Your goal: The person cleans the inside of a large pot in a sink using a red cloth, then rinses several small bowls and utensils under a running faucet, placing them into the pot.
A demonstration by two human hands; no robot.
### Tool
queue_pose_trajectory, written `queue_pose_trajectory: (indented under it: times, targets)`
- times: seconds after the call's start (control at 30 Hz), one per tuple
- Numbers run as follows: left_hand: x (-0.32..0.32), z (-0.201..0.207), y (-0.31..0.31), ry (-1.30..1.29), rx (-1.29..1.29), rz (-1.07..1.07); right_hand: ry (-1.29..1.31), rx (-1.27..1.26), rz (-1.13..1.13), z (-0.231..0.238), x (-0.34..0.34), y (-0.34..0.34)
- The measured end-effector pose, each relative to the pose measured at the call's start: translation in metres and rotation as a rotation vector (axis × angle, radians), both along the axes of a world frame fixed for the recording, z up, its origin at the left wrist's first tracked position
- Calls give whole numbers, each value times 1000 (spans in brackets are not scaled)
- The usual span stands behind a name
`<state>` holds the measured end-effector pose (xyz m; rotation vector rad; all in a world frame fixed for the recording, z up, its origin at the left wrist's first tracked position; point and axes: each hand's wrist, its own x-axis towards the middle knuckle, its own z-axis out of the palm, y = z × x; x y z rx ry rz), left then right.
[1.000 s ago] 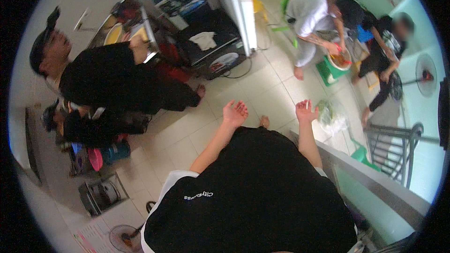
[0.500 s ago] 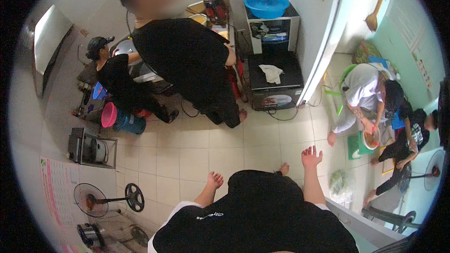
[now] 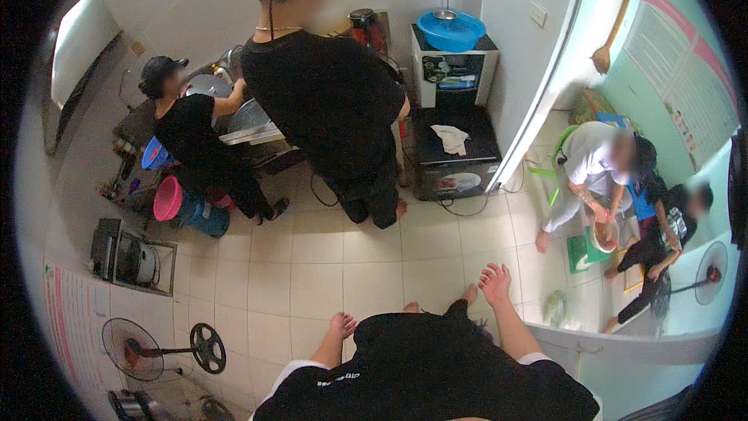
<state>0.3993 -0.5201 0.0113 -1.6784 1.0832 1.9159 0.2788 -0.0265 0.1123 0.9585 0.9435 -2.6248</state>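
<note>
My left hand (image 3: 341, 325) hangs in the air above the tiled floor, palm partly up. Its fingers are loosely bent but apart, and nothing shows in them. Farther right, my right hand (image 3: 495, 283) is raised with its fingers spread and an unfilled palm. Both forearms reach out from my black shirt (image 3: 436, 366) with pale sleeve edges. Neither hand touches anything; floor tiles (image 3: 374, 284) lie below them. To the right of my right forearm is a pale door panel (image 3: 623, 347).
A standing person (image 3: 319, 101) and another person (image 3: 195, 132) work at the sink counter. Blue basin (image 3: 450, 30) tops a cabinet; a white cloth (image 3: 450, 139) lies on a black box below. Two seated people are beyond the doorway, near a bowl (image 3: 604, 234). A fan (image 3: 134, 349) stands left.
The whole view has shifted somewhat. The standing person at the counter appears farther right, and the door panel spans more of the lower right. My hands stay raised, a little farther left in the picture.
</note>
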Motion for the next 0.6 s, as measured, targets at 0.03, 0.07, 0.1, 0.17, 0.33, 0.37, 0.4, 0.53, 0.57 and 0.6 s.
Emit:
queue_pose_trajectory:
  times: [0.03,0.07,0.1,0.17,0.33,0.37,0.4,0.53,0.57,0.6]
  targets:
    - [-5,1,-3,72,35,19,2,2,-18,0,8,-5]
    - [-9,5,-5,65,40,5,-5,7,-32,-1,16,-8]
    - [-15,8,-5,141,41,-48,-22,13,-38,-3,20,-8]
    - [-15,10,-7,212,49,-109,-43,24,-53,-7,28,-11]
    - [1,-3,-2,146,18,-101,-52,-21,-174,-13,35,-14]
    - [9,-11,-4,146,27,-116,-52,-15,-190,-14,34,-15]
    - [19,-19,-8,81,39,-159,-43,-22,-193,-15,33,-16]
    - [66,-70,-24,-79,47,-157,-45,-87,-239,15,22,-36]
    - [59,-80,-30,-79,48,-141,-45,-86,-224,20,19,-41]
    - [52,-91,-41,-62,57,-144,-45,-118,-255,25,13,-48]
